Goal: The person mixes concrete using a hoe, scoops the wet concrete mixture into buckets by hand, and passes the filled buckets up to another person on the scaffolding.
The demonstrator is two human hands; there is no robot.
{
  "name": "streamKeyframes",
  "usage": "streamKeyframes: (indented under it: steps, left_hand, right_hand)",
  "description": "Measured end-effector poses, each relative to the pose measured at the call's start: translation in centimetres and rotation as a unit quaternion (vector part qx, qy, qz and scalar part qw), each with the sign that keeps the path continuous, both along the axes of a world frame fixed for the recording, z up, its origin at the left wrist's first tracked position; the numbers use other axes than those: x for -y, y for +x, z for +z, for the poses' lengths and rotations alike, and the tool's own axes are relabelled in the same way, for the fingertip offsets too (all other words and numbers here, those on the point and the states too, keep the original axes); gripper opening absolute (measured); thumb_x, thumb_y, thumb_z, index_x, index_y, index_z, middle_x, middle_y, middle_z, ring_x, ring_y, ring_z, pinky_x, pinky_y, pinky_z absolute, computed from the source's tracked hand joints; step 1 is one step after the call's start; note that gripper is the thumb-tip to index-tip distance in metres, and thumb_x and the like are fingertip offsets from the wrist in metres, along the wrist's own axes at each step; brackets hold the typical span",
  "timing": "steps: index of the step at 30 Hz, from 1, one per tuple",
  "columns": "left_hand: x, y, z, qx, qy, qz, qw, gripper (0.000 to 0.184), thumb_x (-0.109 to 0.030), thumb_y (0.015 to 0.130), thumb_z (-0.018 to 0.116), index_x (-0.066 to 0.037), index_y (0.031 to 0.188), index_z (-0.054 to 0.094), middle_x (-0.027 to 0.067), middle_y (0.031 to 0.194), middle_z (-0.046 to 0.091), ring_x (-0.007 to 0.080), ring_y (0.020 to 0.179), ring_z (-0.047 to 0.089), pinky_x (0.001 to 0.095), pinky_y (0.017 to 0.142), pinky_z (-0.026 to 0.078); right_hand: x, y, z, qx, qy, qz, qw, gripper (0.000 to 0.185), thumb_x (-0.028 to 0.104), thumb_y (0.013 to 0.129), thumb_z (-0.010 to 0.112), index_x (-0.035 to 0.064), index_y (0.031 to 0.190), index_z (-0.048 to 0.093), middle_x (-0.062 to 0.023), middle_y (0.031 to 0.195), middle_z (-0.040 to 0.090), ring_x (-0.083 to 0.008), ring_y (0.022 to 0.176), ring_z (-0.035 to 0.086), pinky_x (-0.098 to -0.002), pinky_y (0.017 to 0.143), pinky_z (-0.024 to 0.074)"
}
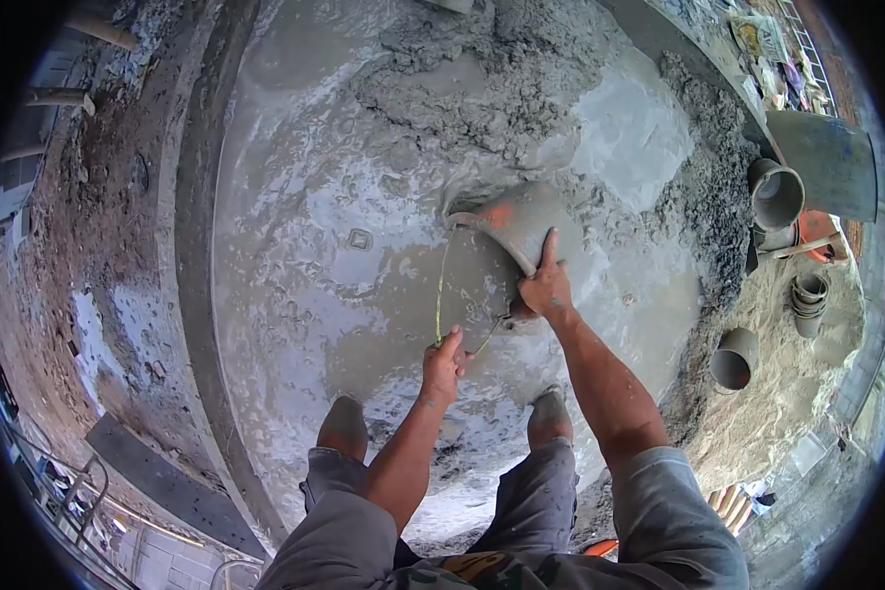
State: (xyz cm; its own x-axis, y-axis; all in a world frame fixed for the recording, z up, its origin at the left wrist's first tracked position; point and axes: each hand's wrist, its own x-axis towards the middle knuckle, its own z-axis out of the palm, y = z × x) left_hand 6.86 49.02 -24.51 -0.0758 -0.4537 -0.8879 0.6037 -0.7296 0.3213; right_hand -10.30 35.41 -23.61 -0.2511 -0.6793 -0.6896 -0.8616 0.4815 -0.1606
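Note:
A mud-coated grey bucket [538,218] with an orange patch lies tipped on the wet grey slurry [295,246], its mouth turned toward my body. My left hand [444,367] is closed around its thin yellow-green handle [440,290], which is pulled taut from the rim. At the bucket's right side, my right hand [548,285] grips the rim, the index finger stretched along the outer wall. Grey liquid lies at the mouth, level with the slurry around it; whether it is flowing out I cannot tell. Both my feet are sunk in the slurry.
Thicker, lumpy mortar [462,88] is heaped beyond the bucket. A low board edge [189,197] borders the pit on the left. To the right stand a grey bucket [734,359], a stack of small buckets [809,295] and a lying bucket [777,194] near a large barrel [826,162].

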Motion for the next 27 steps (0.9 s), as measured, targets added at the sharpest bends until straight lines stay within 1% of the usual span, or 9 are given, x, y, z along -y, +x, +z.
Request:
streamKeyframes:
  steps: [7, 10, 15, 17, 19, 21, 22, 24, 27]
  left_hand:
    - [2.0, 4.7, 9.1, 0.119, 0.059, -0.005, 0.991, 0.037, -0.035, 0.079, 0.063, -0.017, 0.055, 0.041, -0.0038, 0.045, 0.034, 0.0094, 0.039, 0.031, 0.0291, 0.052, 0.039]
    - [3.1, 3.0, 13.9, 0.106, 0.017, -0.022, 0.994, 0.033, -0.032, 0.082, 0.061, -0.016, 0.059, 0.044, -0.0065, 0.049, 0.036, 0.0064, 0.044, 0.032, 0.0267, 0.047, 0.032]
    - [3.9, 2.2, 25.0, 0.166, -0.038, -0.07, 0.983, 0.026, -0.033, 0.078, 0.064, -0.012, 0.07, 0.05, -0.0056, 0.056, 0.038, 0.0073, 0.049, 0.035, 0.0262, 0.047, 0.03]
    - [3.9, 4.1, 27.8, 0.141, -0.025, -0.041, 0.989, 0.024, -0.032, 0.077, 0.063, -0.01, 0.075, 0.052, -0.0056, 0.056, 0.037, 0.0067, 0.047, 0.034, 0.0263, 0.047, 0.03]
    - [3.5, 6.4, 31.3, 0.106, -0.013, -0.011, 0.994, 0.024, -0.032, 0.077, 0.062, -0.009, 0.079, 0.054, -0.0055, 0.057, 0.038, 0.0062, 0.046, 0.033, 0.0257, 0.046, 0.03]
    - [3.0, 8.7, 34.8, 0.095, -0.012, 0.033, 0.995, 0.027, -0.032, 0.078, 0.061, -0.006, 0.085, 0.057, -0.0048, 0.057, 0.04, 0.0062, 0.045, 0.033, 0.0241, 0.045, 0.03]
    - [2.6, 10.3, 35.6, 0.097, -0.017, 0.051, 0.994, 0.028, -0.032, 0.078, 0.061, -0.006, 0.086, 0.057, -0.0046, 0.058, 0.04, 0.0062, 0.045, 0.033, 0.0238, 0.044, 0.03]
    - [2.2, 13.9, 39.1, 0.089, -0.034, 0.083, 0.992, 0.03, -0.034, 0.079, 0.061, -0.005, 0.087, 0.057, -0.0041, 0.058, 0.041, 0.0064, 0.045, 0.033, 0.0233, 0.044, 0.03]
    - [0.6, 19.5, 45.0, 0.071, -0.082, 0.11, 0.988, 0.03, -0.035, 0.08, 0.06, -0.006, 0.085, 0.056, -0.0029, 0.059, 0.042, 0.0068, 0.046, 0.034, 0.0234, 0.044, 0.029]
  right_hand:
    - [0.3, 5.1, -0.6, 0.204, 0.058, -0.106, 0.971, 0.086, 0.011, 0.062, 0.056, 0.0094, 0.142, 0.024, -0.0207, 0.107, 0.06, -0.0356, 0.101, 0.055, -0.0349, 0.087, 0.0419]
    - [-0.6, 0.2, -1.1, 0.258, 0.101, -0.225, 0.934, 0.049, 0.006, 0.061, 0.056, 0.0046, 0.111, 0.056, -0.0097, 0.09, 0.06, -0.0215, 0.071, 0.056, -0.0359, 0.048, 0.0393]
    - [-8.7, -1.4, 0.5, 0.228, 0.067, -0.274, 0.932, 0.049, 0.013, 0.07, 0.061, -0.0021, 0.115, 0.049, -0.0171, 0.099, 0.059, -0.0322, 0.086, 0.058, -0.0446, 0.074, 0.0472]
    - [-9.3, 1.5, 4.9, 0.071, -0.006, -0.128, 0.989, 0.061, 0.017, 0.074, 0.061, -0.0052, 0.128, 0.04, -0.0232, 0.114, 0.054, -0.0376, 0.105, 0.052, -0.0468, 0.09, 0.0407]
    - [-10.0, 7.4, 16.8, 0.049, -0.325, 0.131, 0.935, 0.069, 0.024, 0.08, 0.059, -0.0092, 0.132, 0.028, -0.03, 0.129, 0.039, -0.0431, 0.122, 0.035, -0.0504, 0.101, 0.0289]
    - [-11.3, 12.7, 24.9, 0.308, -0.274, 0.198, 0.889, 0.059, 0.034, 0.087, 0.052, -0.0065, 0.127, 0.039, -0.0292, 0.131, 0.038, -0.0406, 0.126, 0.032, -0.0449, 0.103, 0.0285]
    - [-12.7, 15.2, 26.4, 0.496, -0.004, 0.004, 0.868, 0.053, 0.045, 0.092, 0.041, -0.0016, 0.112, 0.054, -0.0205, 0.112, 0.055, -0.0302, 0.11, 0.049, -0.0382, 0.095, 0.0355]
    - [-13.9, 20.6, 30.1, 0.442, 0.194, -0.208, 0.851, 0.047, 0.053, 0.093, 0.036, 0.0107, 0.083, 0.055, 0.0016, 0.077, 0.051, -0.0086, 0.073, 0.048, -0.0244, 0.067, 0.0395]
    - [-13.8, 27.1, 38.2, 0.488, 0.054, -0.225, 0.842, 0.049, 0.059, 0.092, 0.029, 0.0161, 0.079, 0.048, 0.0061, 0.068, 0.04, -0.0067, 0.06, 0.037, -0.0218, 0.055, 0.0327]
